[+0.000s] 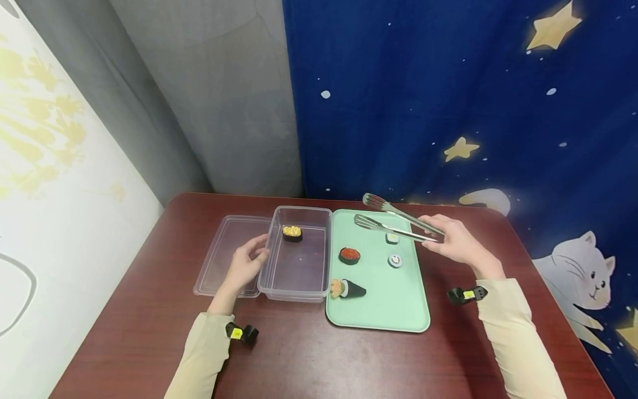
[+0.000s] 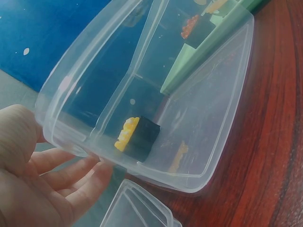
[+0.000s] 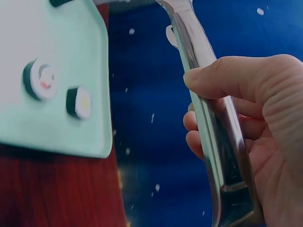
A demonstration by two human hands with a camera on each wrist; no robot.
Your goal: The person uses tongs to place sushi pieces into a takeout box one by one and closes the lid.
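Observation:
My right hand (image 1: pixel 456 238) grips metal tongs (image 3: pixel 189 42) by the handle end. The tongs' two arms stand apart over the far part of a mint green tray (image 1: pixel 384 307), with nothing visible between their tips. Beside the left wall of a clear plastic container (image 1: pixel 299 293) is my left hand (image 2: pixel 57 184), its loosely bent fingers at the outside below the rim. In the container sits a corn-topped sushi piece (image 1: pixel 292 233). On the tray lie a red roe sushi piece (image 1: pixel 349 255), a cone-shaped hand roll (image 1: pixel 353 288) and two small sushi rolls (image 1: pixel 395 260).
A clear lid (image 1: pixel 211 271) lies on the brown table (image 1: pixel 299 354), left of the container and partly behind my left hand. The tray stands directly against the container's right side. A blue curtain (image 1: pixel 399 111) hangs behind the table's far edge.

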